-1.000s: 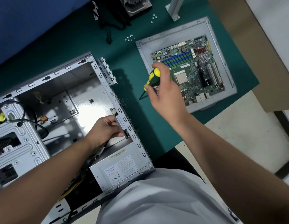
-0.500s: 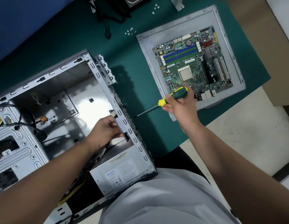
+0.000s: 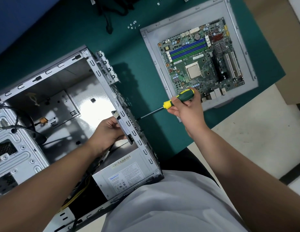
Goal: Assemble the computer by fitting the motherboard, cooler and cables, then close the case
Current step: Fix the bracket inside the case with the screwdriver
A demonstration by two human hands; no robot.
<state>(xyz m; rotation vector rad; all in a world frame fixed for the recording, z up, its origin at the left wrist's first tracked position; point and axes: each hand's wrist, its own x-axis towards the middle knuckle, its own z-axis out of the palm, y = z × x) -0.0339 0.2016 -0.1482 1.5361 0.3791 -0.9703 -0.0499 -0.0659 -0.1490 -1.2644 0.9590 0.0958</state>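
The open grey computer case (image 3: 99, 71) lies on its side at the left. Inside its rear wall, my left hand (image 3: 107, 133) grips a thin dark part with a label (image 3: 125, 129) and holds it against the wall. My right hand (image 3: 189, 111) grips a green and yellow screwdriver (image 3: 181, 97); its shaft points left and its tip meets the outside of that same wall, opposite the part. The green motherboard (image 3: 201, 57) rests on the grey side panel (image 3: 152, 47) at the right, bare CPU socket up. The cooler is out of view.
A grey power supply (image 3: 125, 174) sits in the case's near corner, with yellow wires beside it. Several loose screws (image 3: 133, 25) and black cables (image 3: 112, 10) lie on the green mat at the back. The table edge runs just past my right wrist.
My right hand has swung the screwdriver from over the motherboard down and left, turning its tip to the case's rear wall. My left hand has kept its hold on the part.
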